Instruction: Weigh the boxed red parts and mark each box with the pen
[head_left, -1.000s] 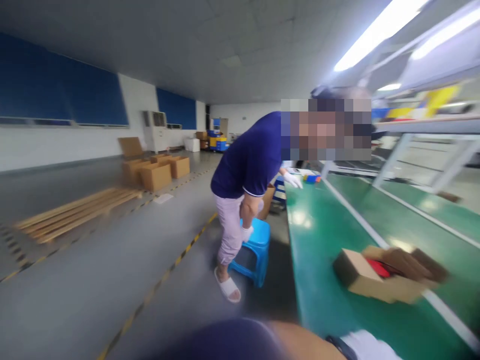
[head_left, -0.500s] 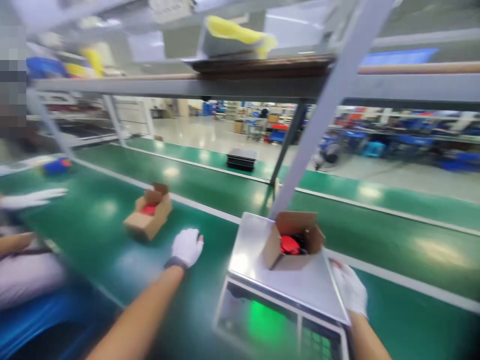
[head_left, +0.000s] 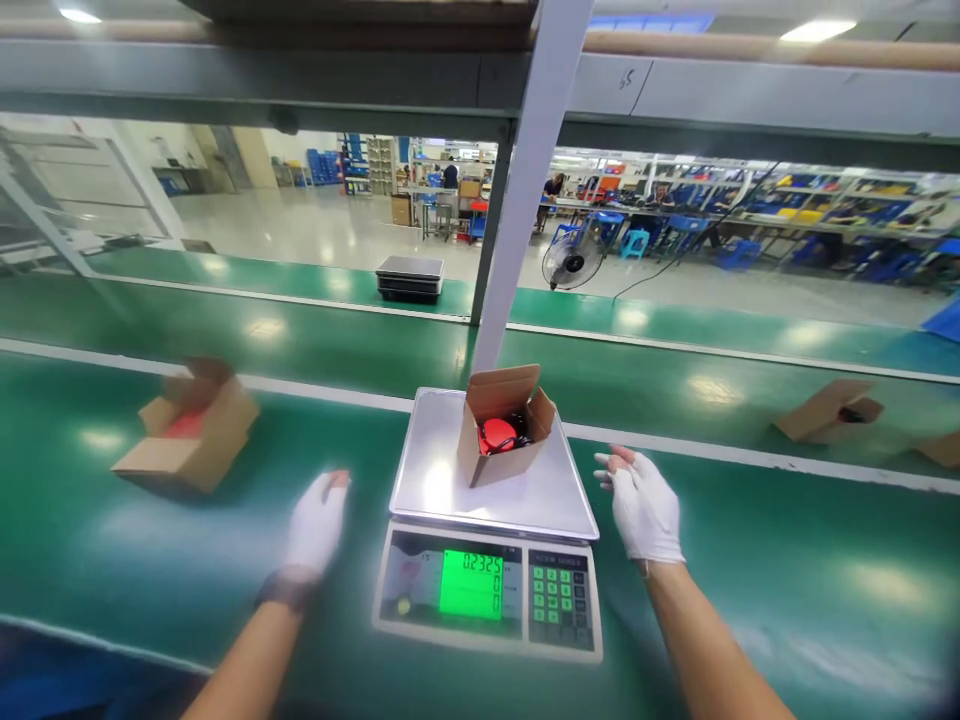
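Note:
A small open cardboard box [head_left: 501,428] with a red item inside stands on the steel pan of a digital scale [head_left: 450,485]. The scale's green display reads numbers. My left hand [head_left: 317,525], in a white glove, hovers left of the scale, empty, fingers loosely together. My right hand [head_left: 641,502], also gloved, hovers right of the pan, empty with fingers apart. Neither hand touches the box. A second open box [head_left: 187,428] with something red inside lies on the green belt [head_left: 150,560] to the left.
A grey upright post [head_left: 525,190] rises just behind the scale. Another open cardboard box [head_left: 825,410] lies on the far belt at right. A black tray stack [head_left: 409,277] sits on the far side. A fan, stools and workbenches fill the hall beyond.
The view has swung from a person by a blue stool on the left to face the scale. My right hand has left the scale's edge. The left box lies further left.

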